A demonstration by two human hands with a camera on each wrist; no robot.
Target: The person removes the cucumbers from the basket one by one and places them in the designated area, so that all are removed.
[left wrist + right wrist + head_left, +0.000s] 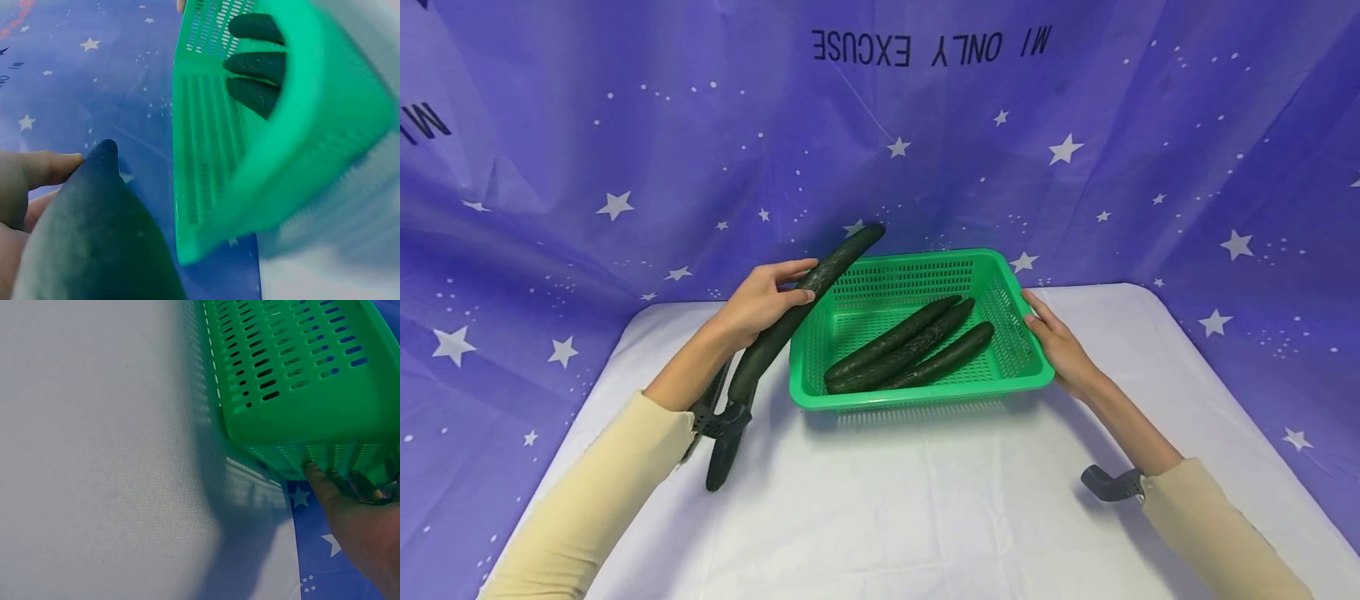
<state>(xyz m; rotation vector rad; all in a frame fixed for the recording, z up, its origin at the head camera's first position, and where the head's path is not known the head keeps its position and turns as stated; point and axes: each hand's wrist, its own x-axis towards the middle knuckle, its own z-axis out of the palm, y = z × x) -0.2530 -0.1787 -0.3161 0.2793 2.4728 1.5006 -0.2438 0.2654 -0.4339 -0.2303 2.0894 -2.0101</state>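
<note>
My left hand (pixel 763 302) grips a long dark green cucumber (pixel 831 268) near its middle, thumb on one side and fingers on the other. It slants over the left end of a green plastic basket (pixel 917 390). In the left wrist view, the held cucumber (pixel 94 231) fills the foreground, outside the basket wall. Inside the basket lie 3 cucumbers (pixel 947 357), side by side and slanted. My right hand (pixel 1060 346) holds the basket's right end, thumb at the rim; in the right wrist view its fingers (pixel 322 484) touch the outer wall.
Another cucumber (pixel 724 462) lies on the white-covered table (pixel 880 500) at the left, partly hidden by the left wrist strap and the held cucumber. A purple-blue curtain (pixel 925 183) with stars hangs behind the basket, close to the table's far edge.
</note>
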